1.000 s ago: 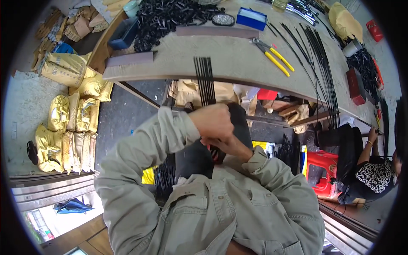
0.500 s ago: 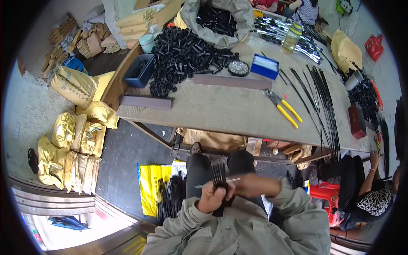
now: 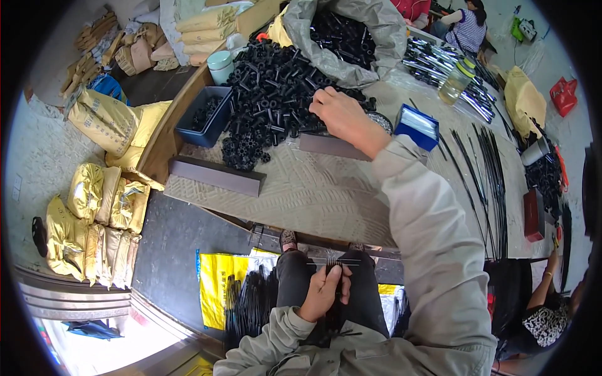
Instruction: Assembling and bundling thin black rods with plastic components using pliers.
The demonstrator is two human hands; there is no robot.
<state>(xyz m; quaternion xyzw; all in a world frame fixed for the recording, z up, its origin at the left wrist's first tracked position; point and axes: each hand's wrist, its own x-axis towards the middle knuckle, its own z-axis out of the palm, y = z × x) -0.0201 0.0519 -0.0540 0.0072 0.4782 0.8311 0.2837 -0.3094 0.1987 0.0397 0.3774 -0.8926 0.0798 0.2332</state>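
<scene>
Can't see the pads of the bare right hand point(image 3: 343, 118), turned down over the pile of black plastic tubes point(image 3: 269, 94); can't tell holding from touching. Can't count the bundle of thin black rods point(image 3: 339, 291), wrapped by the bare left hand point(image 3: 320, 291); lose the lower ends against the dark trousers point(image 3: 369, 291). Get only part of the round dark-rimmed dish of silvery bits point(image 3: 382, 119), blocked by the right wrist point(image 3: 374, 139); can't resolve the bits. Lose some tabletop under the pale grey cloth sleeve point(image 3: 433, 225). Far side: cropped at the top edge, the grey plastic sack point(image 3: 390, 37) and the person in red point(image 3: 412, 9). Right: cut by the dark rim, the person in a black-and-white patterned top point(image 3: 544, 326). Near left: can't identify the blue shape point(image 3: 94, 329) in the glare.
</scene>
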